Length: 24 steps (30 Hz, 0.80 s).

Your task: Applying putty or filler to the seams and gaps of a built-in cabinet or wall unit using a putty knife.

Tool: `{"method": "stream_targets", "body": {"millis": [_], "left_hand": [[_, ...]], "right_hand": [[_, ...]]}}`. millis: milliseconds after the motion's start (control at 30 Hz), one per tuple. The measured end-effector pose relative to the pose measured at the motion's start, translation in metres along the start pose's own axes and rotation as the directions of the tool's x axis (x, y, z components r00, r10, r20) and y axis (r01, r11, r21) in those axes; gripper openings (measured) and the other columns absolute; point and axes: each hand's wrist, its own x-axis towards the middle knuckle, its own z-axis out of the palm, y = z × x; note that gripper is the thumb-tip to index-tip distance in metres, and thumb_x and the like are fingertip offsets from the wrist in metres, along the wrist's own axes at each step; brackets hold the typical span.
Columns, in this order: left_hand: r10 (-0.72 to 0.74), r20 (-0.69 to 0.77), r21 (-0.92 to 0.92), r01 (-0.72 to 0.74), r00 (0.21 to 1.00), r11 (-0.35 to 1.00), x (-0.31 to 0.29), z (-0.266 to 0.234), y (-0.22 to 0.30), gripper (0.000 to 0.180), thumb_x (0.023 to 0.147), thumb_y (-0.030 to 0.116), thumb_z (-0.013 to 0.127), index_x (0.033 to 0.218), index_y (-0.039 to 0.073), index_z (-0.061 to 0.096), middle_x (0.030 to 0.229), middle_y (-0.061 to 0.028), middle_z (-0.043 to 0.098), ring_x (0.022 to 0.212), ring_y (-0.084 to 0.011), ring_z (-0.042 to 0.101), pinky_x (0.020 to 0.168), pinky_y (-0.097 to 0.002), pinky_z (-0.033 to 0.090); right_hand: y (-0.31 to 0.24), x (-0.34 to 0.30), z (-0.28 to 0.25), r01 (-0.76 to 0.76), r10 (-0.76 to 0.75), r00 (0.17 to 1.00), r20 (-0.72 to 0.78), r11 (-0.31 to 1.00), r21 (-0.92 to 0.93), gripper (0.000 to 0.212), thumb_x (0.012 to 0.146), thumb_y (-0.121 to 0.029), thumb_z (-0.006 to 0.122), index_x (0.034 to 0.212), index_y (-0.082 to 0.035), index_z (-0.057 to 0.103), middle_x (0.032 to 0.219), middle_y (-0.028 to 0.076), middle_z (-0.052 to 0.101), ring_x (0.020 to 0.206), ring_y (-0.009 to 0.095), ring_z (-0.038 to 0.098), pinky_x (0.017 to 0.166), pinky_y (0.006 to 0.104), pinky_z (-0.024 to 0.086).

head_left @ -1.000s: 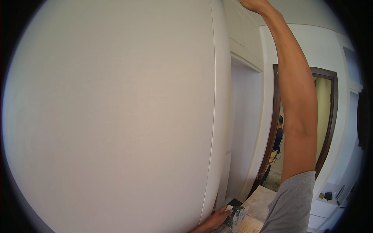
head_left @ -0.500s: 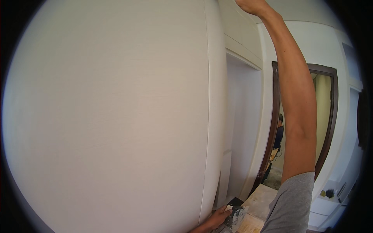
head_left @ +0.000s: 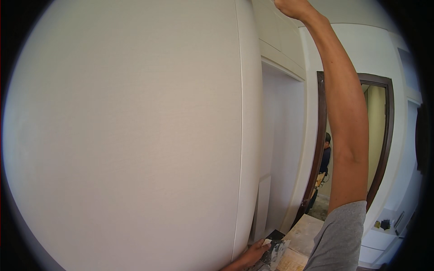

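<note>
Smeared plate (head_left: 279,254): dark, flat, blotched with white; low in view, just beside the panel's edge; one piece or two overlapping, cannot tell.
Left hand (head_left: 253,256): closed around the near side of the smeared plate.
Right hand (head_left: 294,7): raised high, fingers cut off by the top edge; cannot tell how far open or whether holding anything.
Pale panel (head_left: 135,135): one, filling the left, with one seam.
Latest change: slight leftward shift of panel edge in view, from head or panel, cannot tell; left grip apparently undisturbed.
Recess (head_left: 285,108): one, beyond the panel.
Dark doorway frame (head_left: 321,90): one.
Co-worker (head_left: 325,156): one, beyond the doorway.
</note>
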Motion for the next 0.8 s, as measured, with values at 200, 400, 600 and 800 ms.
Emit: {"method": "stream_targets", "body": {"millis": [200, 400, 600, 800], "left_hand": [[0.051, 0.017, 0.004, -0.051, 0.999, 0.999, -0.001, 0.000, -0.002, 0.040, 0.108, 0.027, 0.053, 0.132, -0.005, 0.052, 0.117, -0.0078, 0.066, 0.104, -0.0127, 0.062, 0.092, -0.0277, 0.050], [0.061, 0.018, -0.018, -0.061, 0.998, 0.998, 0.003, -0.007, -0.008, 0.042, 0.108, 0.027, 0.054, 0.132, -0.007, 0.050, 0.119, -0.0093, 0.065, 0.106, -0.0138, 0.061, 0.094, -0.0281, 0.050], [0.073, -0.043, 0.048, -0.071, 0.996, 0.996, -0.016, 0.008, 0.015, 0.051, 0.107, 0.029, 0.054, 0.138, -0.011, 0.045, 0.125, -0.0120, 0.063, 0.113, -0.0158, 0.059, 0.099, -0.0278, 0.047], [0.054, 0.017, 0.074, -0.055, 0.998, 0.996, -0.022, 0.008, 0.022, 0.058, 0.107, 0.031, 0.055, 0.141, -0.014, 0.042, 0.130, -0.0147, 0.060, 0.118, -0.0177, 0.057, 0.103, -0.0285, 0.044]], "right_hand": [[0.010, 0.001, -0.005, -0.034, 0.035, 0.999, -0.041, 0.999, 0.031, 0.050, 0.082, 0.012, 0.048, 0.121, -0.005, 0.074, 0.087, 0.021, 0.070, 0.073, 0.026, 0.056, 0.071, 0.0367, 0.047], [-0.020, 0.020, 0.003, -0.296, 0.297, 0.949, -0.106, 0.955, 0.025, 0.040, 0.087, 0.005, 0.051, 0.120, -0.004, 0.072, 0.109, 0.025, 0.073, 0.101, 0.035, 0.069, 0.091, 0.0410, 0.051], [0.001, 0.040, 0.029, -0.347, 0.309, 0.914, -0.263, 0.931, -0.111, 0.033, 0.087, 0.003, 0.051, 0.114, 0.004, 0.071, 0.114, 0.029, 0.070, 0.109, 0.042, 0.067, 0.096, 0.0488, 0.050], [-0.007, 0.031, 0.020, -0.322, 0.297, 0.937, -0.184, 0.939, -0.122, 0.029, 0.089, 0.001, 0.053, 0.112, 0.004, 0.071, 0.114, 0.029, 0.069, 0.107, 0.042, 0.067, 0.094, 0.0478, 0.051]]}}
